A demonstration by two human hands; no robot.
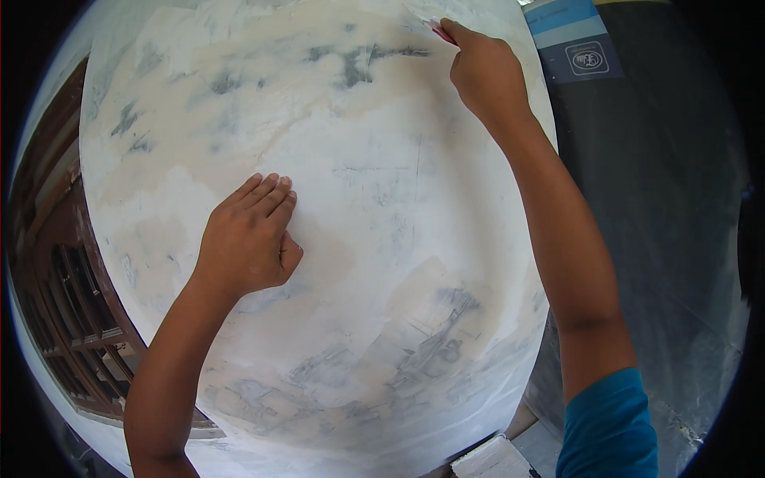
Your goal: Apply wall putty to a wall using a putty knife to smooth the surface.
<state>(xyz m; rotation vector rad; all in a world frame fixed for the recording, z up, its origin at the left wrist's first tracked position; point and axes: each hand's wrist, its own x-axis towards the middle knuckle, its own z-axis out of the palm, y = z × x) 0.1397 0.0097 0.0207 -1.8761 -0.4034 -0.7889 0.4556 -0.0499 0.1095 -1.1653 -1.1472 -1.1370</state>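
A broad white wall (pixel 358 215) with cream filler patches and grey-black marks takes up most of the head view. My left hand (pixel 243 239) rests flat against it at the left of the middle, fingers stretched out side by side, holding nothing. Higher up, near the wall's right edge, my right hand (pixel 490 76) is closed on a thin, flat scraper-like thing with a red part (pixel 441 33). Its pale front end is against the wall's upper part. Most of it is hidden by my fingers, so its exact kind is unclear.
A brown wooden window frame with panes (pixel 76 295) stands along the left. A dark sheet (pixel 653 207) hangs or lies at the right, with a blue printed panel (pixel 570 40) at its top. A white-smeared block-like object (pixel 494 460) is below the wall.
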